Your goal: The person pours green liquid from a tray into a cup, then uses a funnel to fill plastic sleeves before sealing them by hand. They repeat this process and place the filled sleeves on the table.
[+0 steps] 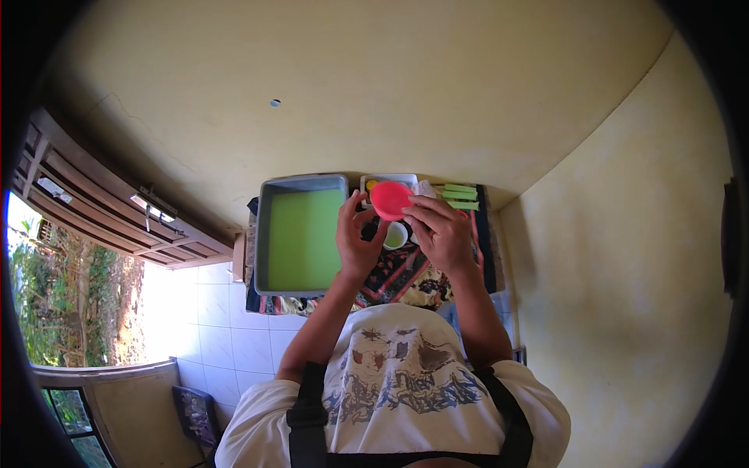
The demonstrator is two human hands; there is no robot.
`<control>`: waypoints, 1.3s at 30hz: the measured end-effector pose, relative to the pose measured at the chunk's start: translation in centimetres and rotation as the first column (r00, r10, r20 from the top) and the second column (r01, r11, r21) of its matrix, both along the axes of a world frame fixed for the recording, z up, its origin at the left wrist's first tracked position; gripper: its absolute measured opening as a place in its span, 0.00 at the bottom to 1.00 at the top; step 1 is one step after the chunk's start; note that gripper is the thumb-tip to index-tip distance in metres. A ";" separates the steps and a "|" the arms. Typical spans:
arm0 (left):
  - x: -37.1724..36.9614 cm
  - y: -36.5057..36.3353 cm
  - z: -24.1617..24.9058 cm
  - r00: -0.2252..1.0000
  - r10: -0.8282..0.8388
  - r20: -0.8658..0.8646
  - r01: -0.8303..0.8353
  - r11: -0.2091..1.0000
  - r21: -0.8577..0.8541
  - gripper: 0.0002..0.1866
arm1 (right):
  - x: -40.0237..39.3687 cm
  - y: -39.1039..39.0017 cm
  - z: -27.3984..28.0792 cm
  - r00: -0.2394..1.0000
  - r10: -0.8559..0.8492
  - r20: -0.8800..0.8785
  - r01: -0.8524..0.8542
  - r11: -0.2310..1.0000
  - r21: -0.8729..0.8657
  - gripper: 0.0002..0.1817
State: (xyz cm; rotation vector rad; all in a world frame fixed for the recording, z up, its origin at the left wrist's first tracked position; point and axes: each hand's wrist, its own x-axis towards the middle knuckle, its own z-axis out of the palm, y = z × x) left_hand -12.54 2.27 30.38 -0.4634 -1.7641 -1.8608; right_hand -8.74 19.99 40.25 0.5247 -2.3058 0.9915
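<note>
A small red bowl [388, 198] is held up and tilted over the table, between my two hands. My right hand [443, 232] pinches its right edge with thumb and fingers. My left hand [358, 238] curves around the left side, thumb at the lower edge and fingertips close to the rim; the exact contact is partly hidden. Below the red bowl stands a small white cup [396, 236] with something pale green inside. Left of my hands sits a large grey tray [264, 234] holding light green liquid [304, 234].
A white tray [390, 179] with small items lies behind the red bowl. Several green-handled tools [460, 196] lie at the back right. Patterned cloth [390, 285] covers the table, against a wall [437, 93]. A chair [195, 413] and an open door [117, 203] are on the left.
</note>
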 end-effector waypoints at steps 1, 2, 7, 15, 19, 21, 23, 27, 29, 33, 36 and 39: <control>-0.1 0.0 0.3 0.996 0.067 -0.061 -0.071 0.995 -0.066 0.36 | -0.1 0.0 0.0 1.000 0.001 -0.002 -0.001 1.000 0.004 0.09; -0.2 -0.1 0.5 0.985 0.111 -0.129 -0.130 0.980 -0.151 0.35 | -0.1 -0.1 0.1 1.000 -0.003 -0.007 0.004 1.000 0.018 0.09; -0.2 -0.5 1.9 0.944 0.147 -0.295 -0.246 0.909 -0.336 0.35 | -0.4 -0.7 0.8 1.000 0.005 -0.026 -0.003 0.997 0.072 0.10; -1.2 -1.6 1.3 0.932 0.192 -0.308 -0.308 0.866 -0.395 0.34 | -1.3 -1.5 1.0 0.996 0.085 -0.014 -0.086 0.996 -0.020 0.16; -1.4 -2.3 -0.3 0.933 0.252 -0.255 -0.333 0.875 -0.352 0.37 | -3.8 0.5 -8.4 0.998 0.029 0.060 -0.004 0.924 -0.383 0.21; -1.5 -2.8 -1.0 0.936 0.231 -0.264 -0.318 0.876 -0.362 0.39 | -5.0 2.8 -16.9 0.955 -0.047 0.294 0.099 0.982 -0.163 0.40; -1.4 -3.2 -1.2 0.935 0.222 -0.275 -0.317 0.872 -0.374 0.39 | -5.0 2.9 -24.0 0.904 -0.127 0.407 0.148 0.989 -0.020 0.53; -0.7 -3.6 -1.5 0.941 0.220 -0.258 -0.314 0.854 -0.415 0.39 | -3.9 2.1 -30.6 0.855 -0.164 0.492 0.138 0.986 0.088 0.71; -0.3 -3.6 -1.6 0.943 0.228 -0.242 -0.313 0.853 -0.417 0.40 | -4.1 1.7 -32.2 0.858 -0.174 0.483 0.168 0.984 0.056 0.72; -0.1 -3.4 -2.0 0.939 0.238 -0.250 -0.326 0.849 -0.417 0.41 | -5.5 1.1 -34.0 0.871 -0.164 0.463 0.188 0.982 -0.006 0.65; -0.2 -3.3 -1.5 0.940 0.229 -0.251 -0.317 0.855 -0.410 0.40 | -5.3 1.1 -33.5 0.903 -0.169 0.394 0.207 0.977 -0.054 0.61; -1.0 -3.5 -1.7 0.940 0.206 -0.274 -0.307 0.860 -0.408 0.41 | -5.4 1.3 -29.2 0.940 -0.146 0.307 0.206 0.963 -0.172 0.62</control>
